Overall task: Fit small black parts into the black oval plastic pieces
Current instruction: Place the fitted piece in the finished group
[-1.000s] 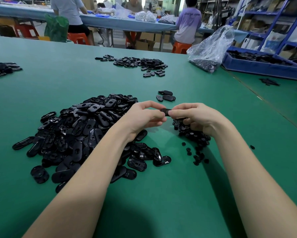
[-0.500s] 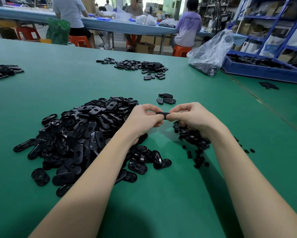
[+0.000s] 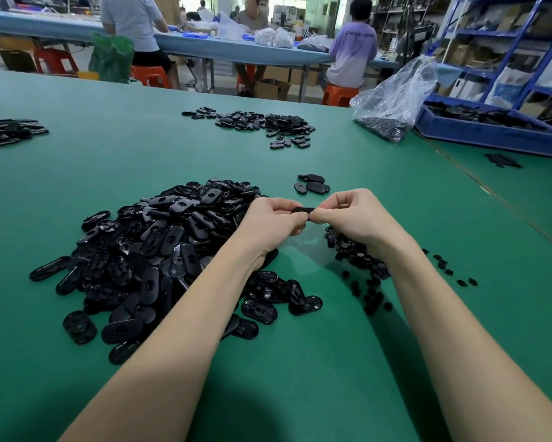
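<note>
Between both hands, above the green table, I hold one black oval piece edge-on. My left hand pinches its left end and my right hand pinches its right end, fingers curled. A large heap of black oval pieces lies under and left of my left forearm. A smaller pile of small black parts sits below my right hand. Whether a small part sits in the held piece is hidden by my fingers.
Three oval pieces lie apart just beyond my hands. Further piles lie at the back centre and far left. A clear plastic bag and a blue bin stand at the back right. People sit at a far table.
Both hands have stayed together on the oval piece and lifted slightly away from the small-parts pile. The piece has turned from flat to edge-on between my fingertips.
</note>
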The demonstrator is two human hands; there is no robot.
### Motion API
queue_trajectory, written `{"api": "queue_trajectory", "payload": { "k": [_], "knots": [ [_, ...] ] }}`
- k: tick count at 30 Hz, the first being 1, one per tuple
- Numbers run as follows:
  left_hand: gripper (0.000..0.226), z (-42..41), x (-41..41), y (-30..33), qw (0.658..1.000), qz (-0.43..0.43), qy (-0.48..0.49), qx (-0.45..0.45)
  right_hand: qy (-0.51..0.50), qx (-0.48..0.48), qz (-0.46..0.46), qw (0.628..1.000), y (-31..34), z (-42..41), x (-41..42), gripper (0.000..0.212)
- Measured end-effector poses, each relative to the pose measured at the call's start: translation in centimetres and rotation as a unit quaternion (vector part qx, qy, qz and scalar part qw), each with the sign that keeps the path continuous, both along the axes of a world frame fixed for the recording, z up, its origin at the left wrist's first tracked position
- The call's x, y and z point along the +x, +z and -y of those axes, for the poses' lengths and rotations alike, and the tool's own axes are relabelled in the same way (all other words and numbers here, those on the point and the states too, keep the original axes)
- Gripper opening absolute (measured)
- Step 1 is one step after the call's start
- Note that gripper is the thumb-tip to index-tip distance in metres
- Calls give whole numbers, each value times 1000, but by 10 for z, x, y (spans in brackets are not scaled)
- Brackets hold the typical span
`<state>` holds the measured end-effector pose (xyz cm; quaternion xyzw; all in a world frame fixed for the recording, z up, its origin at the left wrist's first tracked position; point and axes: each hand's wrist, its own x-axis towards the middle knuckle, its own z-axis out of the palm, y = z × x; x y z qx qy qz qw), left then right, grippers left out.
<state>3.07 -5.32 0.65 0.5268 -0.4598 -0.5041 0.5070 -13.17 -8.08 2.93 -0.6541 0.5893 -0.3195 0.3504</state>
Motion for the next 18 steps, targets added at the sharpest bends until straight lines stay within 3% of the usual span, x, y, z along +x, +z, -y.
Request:
{"api": "queue_trajectory", "payload": {
  "k": [4,7,11,14,18],
  "knots": [
    [10,2,-1,-5,999,30,18,-3,-1,-12,-23,1000,-3,0,2,18],
    [11,3,3,-7,1000,3,11,-6,45,-33,5,998,-2,-2,-2,15],
    [16,5,9,-7,999,-33,20,-5,96,-139,-57,984,0,-6,-2,20],
    [12,8,11,-6,998,-62,30,4,65,-192,-135,970,0,-3,2,16],
    [11,13,17,-5,996,-65,62,0,-52,-186,-184,964,2,17,-2,15]
  ]
}}
